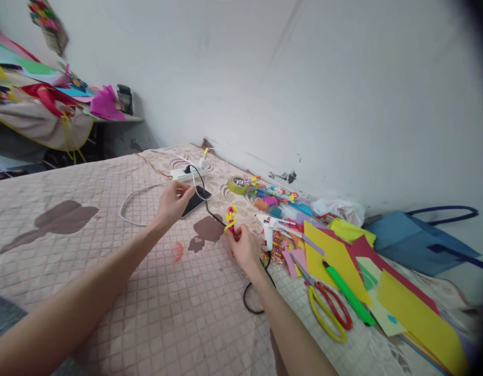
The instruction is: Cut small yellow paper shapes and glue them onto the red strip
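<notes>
My left hand is at the left edge of a dark smartphone lying on the table. Its thumb and fingers come together there; whether they pinch the phone or a cable beside it is hidden. In my right hand is a thin red stick with yellow strips wound around its upper part, held upright over the table. A black cord runs behind the stick. Just right of that hand stands a white hot glue gun among small paper scraps.
A white power strip with plugs lies beyond the phone. To the right are scissors, a green cutter, yellow paper sheets, a tape roll and a blue bag near the wall. A cluttered shelf stands left.
</notes>
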Motion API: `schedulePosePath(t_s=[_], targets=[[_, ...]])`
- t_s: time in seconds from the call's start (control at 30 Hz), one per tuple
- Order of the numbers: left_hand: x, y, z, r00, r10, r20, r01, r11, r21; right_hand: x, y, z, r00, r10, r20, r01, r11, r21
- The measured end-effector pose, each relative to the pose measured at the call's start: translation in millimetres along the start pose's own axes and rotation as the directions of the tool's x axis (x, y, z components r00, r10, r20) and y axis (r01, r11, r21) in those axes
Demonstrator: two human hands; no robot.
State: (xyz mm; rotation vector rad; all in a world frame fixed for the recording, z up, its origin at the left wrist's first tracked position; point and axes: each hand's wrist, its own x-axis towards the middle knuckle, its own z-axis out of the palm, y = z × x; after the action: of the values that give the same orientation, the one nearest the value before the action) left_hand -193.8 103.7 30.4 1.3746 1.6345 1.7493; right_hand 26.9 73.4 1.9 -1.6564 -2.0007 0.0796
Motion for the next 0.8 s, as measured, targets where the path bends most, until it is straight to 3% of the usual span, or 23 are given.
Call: schedulePosePath(t_s=[0.23,0.43,0.67,0.8], targets=[[5.7,-1.6,-8.7,0.997,-0.065,0.029,0.068,0.987,-0.148,32.7,-4.8,10.9,1.000,0.031,-0.007,-0.031,0.992,-0.123],[4.2,9.0,-12.1,0.989,-0.125,0.082,0.142,0.961,-0.238,37.7,-6.5,15.1,1.000,0.029,-0.009,-0.030,0.989,-0.143],[0.2,15.8,-12.3,0.973,-0.124,0.193,0.178,0.939,-0.295,27.8,-9.1,-9.2,0.994,0.010,-0.106,-0.014,0.999,-0.041],[-2.5,19.0,-12.7,0.967,-0.121,0.223,0.188,0.933,-0.306,29.8,-31.6,-20.4,0.991,-0.074,-0.111,0.088,0.989,0.121]])
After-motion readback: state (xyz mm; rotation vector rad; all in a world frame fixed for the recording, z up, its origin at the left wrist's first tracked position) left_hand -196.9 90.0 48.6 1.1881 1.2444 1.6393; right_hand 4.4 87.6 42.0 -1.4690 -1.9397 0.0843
